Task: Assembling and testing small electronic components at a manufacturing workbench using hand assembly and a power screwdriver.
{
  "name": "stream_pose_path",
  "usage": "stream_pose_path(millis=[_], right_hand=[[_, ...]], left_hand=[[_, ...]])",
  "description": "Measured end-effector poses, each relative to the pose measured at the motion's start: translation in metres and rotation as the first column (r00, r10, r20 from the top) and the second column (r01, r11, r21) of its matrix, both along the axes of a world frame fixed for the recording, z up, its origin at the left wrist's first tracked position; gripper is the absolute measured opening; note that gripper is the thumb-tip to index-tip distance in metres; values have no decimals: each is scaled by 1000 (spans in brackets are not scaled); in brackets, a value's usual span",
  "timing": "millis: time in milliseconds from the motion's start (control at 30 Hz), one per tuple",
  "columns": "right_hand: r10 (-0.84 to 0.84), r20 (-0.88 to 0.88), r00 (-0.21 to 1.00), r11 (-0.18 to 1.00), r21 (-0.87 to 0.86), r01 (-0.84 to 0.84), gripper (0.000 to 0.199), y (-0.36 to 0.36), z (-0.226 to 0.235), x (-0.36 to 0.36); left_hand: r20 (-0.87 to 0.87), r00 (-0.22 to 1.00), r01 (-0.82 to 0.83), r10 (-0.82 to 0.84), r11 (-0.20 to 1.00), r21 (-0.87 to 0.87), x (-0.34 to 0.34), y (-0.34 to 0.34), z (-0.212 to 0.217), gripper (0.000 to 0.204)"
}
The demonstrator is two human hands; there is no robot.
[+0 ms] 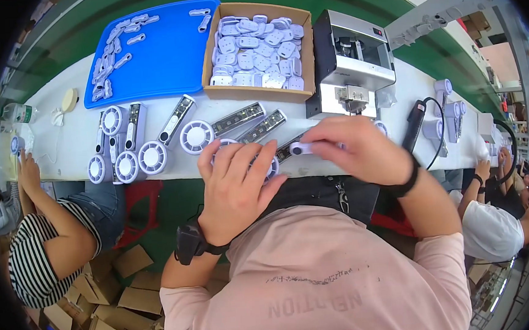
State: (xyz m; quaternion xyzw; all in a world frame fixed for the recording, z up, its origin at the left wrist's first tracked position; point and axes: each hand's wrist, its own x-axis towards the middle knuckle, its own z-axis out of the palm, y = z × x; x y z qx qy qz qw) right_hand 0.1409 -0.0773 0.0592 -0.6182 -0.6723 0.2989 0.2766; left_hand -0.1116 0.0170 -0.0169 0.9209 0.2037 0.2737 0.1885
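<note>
At the white workbench point(61, 151), the left hand point(235, 182) lies spread, fingers wide, over a round white fan unit point(272, 164) at the bench's near edge; the right hand point(358, 149) pinches a small white clip part point(300, 149) just beside it — more fan units point(153, 155) lined up to the left; cardboard box point(253, 89) of white parts & blue tray point(165, 55) behind.
</note>
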Motion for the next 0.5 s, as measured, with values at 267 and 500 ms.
stream_pose_path(millis=[267, 500], right_hand=[[62, 46, 997, 993, 95, -66, 17, 14, -65, 4], [154, 296, 943, 972, 128, -199, 16, 5, -63, 4]], left_hand=[[-135, 991, -13, 25, 996, 89, 37, 0, -11, 30], [-100, 995, -2, 11, 996, 85, 33, 3, -3, 26]])
